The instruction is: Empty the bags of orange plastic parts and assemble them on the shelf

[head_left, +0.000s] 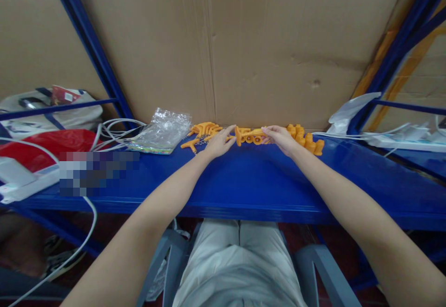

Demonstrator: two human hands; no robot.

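My left hand has its thumb and forefinger around an orange T-shaped plastic piece, whose crossbar stands upright at the fingertips. From the other side, my right hand pinches a slim orange part between thumb and fingers. Whether the two parts are joined is too small to tell. Just below and between the hands are round, hollow orange pieces. Left of my left hand lies a heap of orange T-shaped handles with small chains. A single such handle lies in front of it.
Several chunky orange pieces sit right of my right hand on the blue table. A clear plastic bag, white cables and a red bag are at left. A cardboard sheet stands behind, between blue posts.
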